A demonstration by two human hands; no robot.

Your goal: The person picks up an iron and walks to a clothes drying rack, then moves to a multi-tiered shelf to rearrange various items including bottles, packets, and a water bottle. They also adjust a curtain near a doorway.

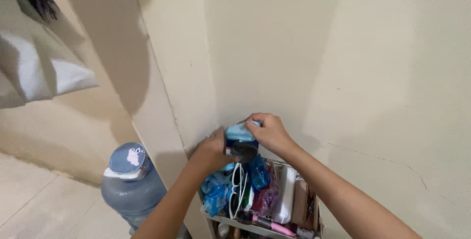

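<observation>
Both my hands hold a small packet [241, 143] with a light blue top and a dark lower part, up against the cream wall. My left hand [212, 149] grips its left side. My right hand [267, 131] pinches the light blue top from above. Just below the packet stands a small shelf rack [255, 226] crammed with blue wrappers [214, 194], white-framed sunglasses [237, 190], a white container [286, 195] and a pink item [280, 229].
A large blue water jug [131, 185] with a capped top stands on the tiled floor at lower left, beside a wall corner [167, 96]. A white cloth [34, 67] hangs at upper left.
</observation>
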